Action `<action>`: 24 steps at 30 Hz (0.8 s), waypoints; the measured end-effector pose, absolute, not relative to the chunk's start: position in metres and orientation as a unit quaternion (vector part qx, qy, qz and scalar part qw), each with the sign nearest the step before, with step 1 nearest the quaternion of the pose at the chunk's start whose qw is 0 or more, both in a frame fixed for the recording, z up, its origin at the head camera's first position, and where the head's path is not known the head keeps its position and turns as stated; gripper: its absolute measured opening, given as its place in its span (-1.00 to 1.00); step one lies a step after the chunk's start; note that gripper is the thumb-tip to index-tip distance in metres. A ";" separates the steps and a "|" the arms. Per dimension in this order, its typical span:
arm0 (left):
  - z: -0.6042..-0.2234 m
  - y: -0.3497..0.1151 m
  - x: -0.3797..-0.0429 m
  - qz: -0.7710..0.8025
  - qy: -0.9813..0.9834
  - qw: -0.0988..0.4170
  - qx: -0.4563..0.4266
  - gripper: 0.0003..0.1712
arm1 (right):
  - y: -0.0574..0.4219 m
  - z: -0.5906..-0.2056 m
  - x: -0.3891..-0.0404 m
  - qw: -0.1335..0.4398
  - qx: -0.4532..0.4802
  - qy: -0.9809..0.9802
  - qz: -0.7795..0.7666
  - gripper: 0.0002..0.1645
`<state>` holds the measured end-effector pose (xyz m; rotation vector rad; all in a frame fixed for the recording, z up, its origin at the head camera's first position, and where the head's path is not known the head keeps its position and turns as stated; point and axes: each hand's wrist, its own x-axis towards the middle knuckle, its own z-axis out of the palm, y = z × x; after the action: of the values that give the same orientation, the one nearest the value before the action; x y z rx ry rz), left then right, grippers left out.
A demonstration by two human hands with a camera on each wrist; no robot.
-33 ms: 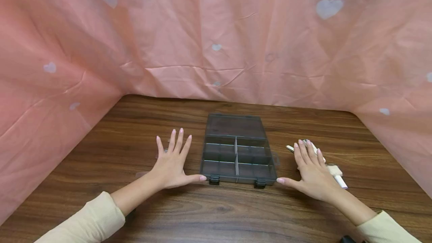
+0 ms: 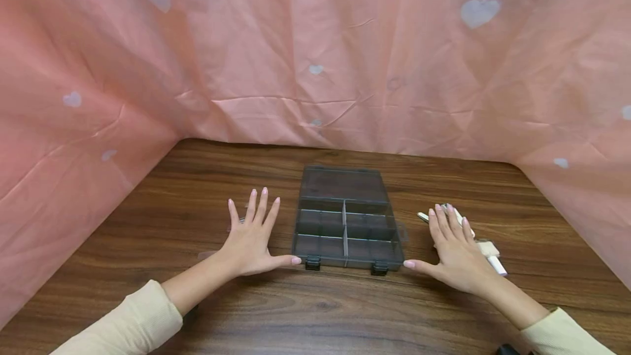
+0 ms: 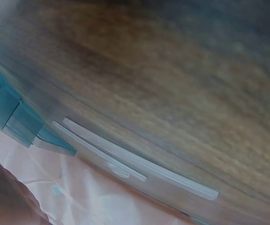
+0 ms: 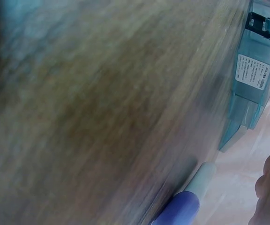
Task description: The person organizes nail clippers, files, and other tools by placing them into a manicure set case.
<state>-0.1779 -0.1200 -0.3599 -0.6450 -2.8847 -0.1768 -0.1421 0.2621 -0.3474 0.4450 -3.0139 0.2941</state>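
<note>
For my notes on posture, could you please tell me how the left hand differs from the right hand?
The left hand has its fingers spread wider; the right hand has them closer together. The left hand is left of the compartment box; the right hand is right of it. Both have straight fingers.

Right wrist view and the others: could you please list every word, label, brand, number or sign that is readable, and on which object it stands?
White label on the side of the compartment box: rows of small dark print, too small and blurred to quote.
Pink cloth: pale heart shapes, no readable words.
No other readable text in any view.
</note>
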 end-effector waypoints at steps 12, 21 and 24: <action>-0.359 -0.113 -0.178 -0.066 -0.966 0.075 -0.239 0.44 | 0.264 -0.351 -0.140 0.060 0.149 -0.981 0.106 0.40; -0.361 -0.105 -0.181 -0.103 -0.954 0.045 -0.277 0.45 | 0.266 -0.356 -0.139 0.078 0.160 -0.976 0.125 0.41; -0.361 -0.101 -0.183 -0.105 -0.950 0.043 -0.290 0.45 | 0.269 -0.357 -0.139 0.078 0.165 -0.972 0.148 0.40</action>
<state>-0.1827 -0.1010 -0.3610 -0.8866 -2.9055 -0.3222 -0.1386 0.2689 -0.3572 0.4943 -2.9114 0.4437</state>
